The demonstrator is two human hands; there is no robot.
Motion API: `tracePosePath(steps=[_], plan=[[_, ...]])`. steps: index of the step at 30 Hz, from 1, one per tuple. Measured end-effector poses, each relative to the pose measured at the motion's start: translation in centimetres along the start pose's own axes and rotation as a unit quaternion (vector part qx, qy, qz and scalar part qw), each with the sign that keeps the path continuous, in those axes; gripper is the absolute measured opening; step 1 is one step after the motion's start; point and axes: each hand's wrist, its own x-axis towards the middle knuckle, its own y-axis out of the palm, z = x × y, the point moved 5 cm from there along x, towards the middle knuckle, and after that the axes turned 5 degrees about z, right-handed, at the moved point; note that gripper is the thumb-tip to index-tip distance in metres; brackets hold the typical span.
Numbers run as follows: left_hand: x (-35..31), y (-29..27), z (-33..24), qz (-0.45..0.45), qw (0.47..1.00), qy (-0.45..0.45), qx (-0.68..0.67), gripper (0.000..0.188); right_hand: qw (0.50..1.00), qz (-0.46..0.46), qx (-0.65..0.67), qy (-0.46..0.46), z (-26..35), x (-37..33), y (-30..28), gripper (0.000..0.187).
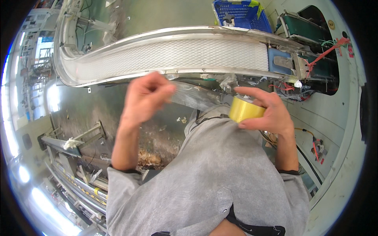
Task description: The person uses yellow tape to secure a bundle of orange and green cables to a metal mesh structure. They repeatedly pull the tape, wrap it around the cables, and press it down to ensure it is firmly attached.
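Note:
My right hand [271, 112] grips a yellow roll of tape [246, 110] between thumb and fingers, in front of my grey shirt. To the left, my left hand [147, 96] is raised near the front edge of the conveyor, its fingers curled into a pinch and slightly blurred. Whatever the pinch may hold is too small to make out. Between the two hands a clear plastic strip [193, 95] shows below the conveyor; whether it touches the left hand or the roll, I cannot tell.
A white mesh conveyor belt [173, 54] runs across ahead, curving away at the left. Beyond it stands a blue plastic basket [246, 17]. Green belts [305, 29] pass through an opening in the pale machine wall at right. A metal frame with rollers [78, 185] stands lower left.

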Motion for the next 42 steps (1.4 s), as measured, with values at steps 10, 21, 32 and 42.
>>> tracePosePath(steps=[10,21,32,42], plan=[[-9.1,-21.1,0.5,-0.261,0.952,-0.049,0.153,0.017,0.98,-0.084,-0.176,0.045,1.0,-6.0,-6.5,0.051],[-16.9,-26.3,-0.4,-0.385,0.909,0.026,0.157,0.013,0.835,-0.179,-0.466,-0.233,10.8,-9.2,-3.7,0.028],[-25.8,-26.1,-2.8,-0.515,0.827,0.041,0.223,0.013,0.848,-0.163,-0.496,-0.086,15.3,-10.3,-4.6,0.033],[-24.2,-25.2,-2.5,-0.467,0.852,0.061,0.229,0.016,0.932,0.01,-0.332,-0.144,15.5,-12.9,-6.4,0.048]])
